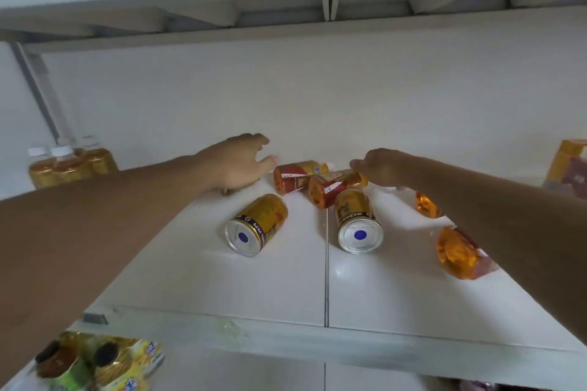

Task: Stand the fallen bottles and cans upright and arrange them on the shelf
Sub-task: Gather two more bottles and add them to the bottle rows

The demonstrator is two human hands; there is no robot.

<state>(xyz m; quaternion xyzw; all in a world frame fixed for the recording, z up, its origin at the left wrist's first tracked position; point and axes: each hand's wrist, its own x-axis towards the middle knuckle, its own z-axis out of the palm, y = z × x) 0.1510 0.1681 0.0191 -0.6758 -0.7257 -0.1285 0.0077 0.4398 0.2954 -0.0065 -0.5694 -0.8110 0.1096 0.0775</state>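
Note:
Two gold cans lie on their sides on the white shelf [286, 289]: a left can [255, 225] and a right can [359, 222], bases toward me. Behind them two amber bottles with red labels lie fallen, a rear bottle [293, 178] and a front bottle [328, 189]. Two more amber bottles lie at the right, one [427, 205] partly under my right forearm, the other [460, 254] nearer me. My left hand [238, 165] hovers open just left of the rear bottle. My right hand [381, 168] reaches over the front bottle's neck, fingers curled; I cannot tell if it grips.
Several upright amber bottles with white caps [70, 165] stand at the back left. A yellow package [567, 165] sits at the far right. Another shelf board [286, 9] hangs close overhead. Bottles [104, 362] stand on the shelf below, lower left.

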